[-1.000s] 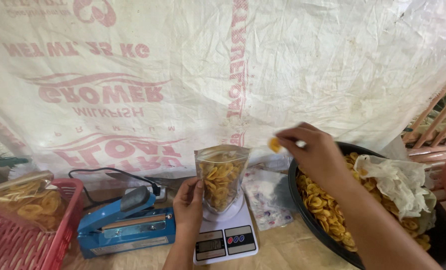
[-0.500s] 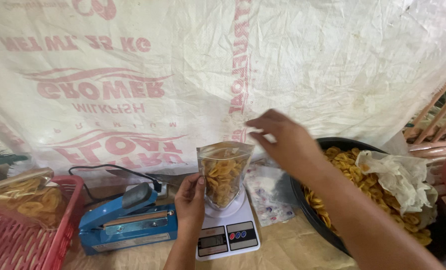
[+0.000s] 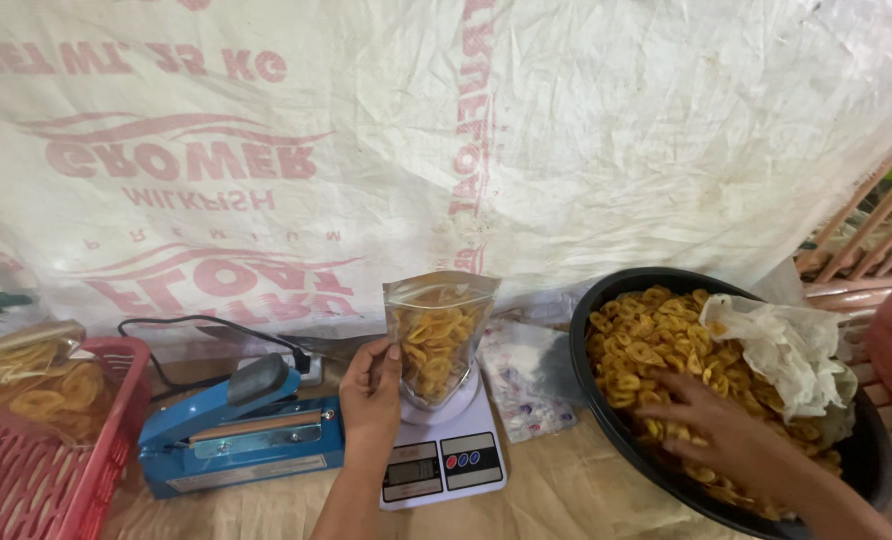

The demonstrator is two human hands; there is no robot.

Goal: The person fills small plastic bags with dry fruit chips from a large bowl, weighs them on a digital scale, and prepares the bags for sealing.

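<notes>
At centre frame the left hand (image 3: pixel 371 392) steadies a clear pouch of yellow chips (image 3: pixel 436 335) on a white digital scale (image 3: pixel 444 450), while the right hand (image 3: pixel 726 440), over the pouch a moment ago, now lies spread in the black basin (image 3: pixel 591 300) at lower right, seemingly gathering more chips.

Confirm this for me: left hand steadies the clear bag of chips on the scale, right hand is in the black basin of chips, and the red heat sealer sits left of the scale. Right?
Not quite. The head view shows the heat sealer is blue, not red; the red thing further left is a basket. The rest holds: left hand steadies the bag of chips on the scale, right hand in the black basin.
</notes>
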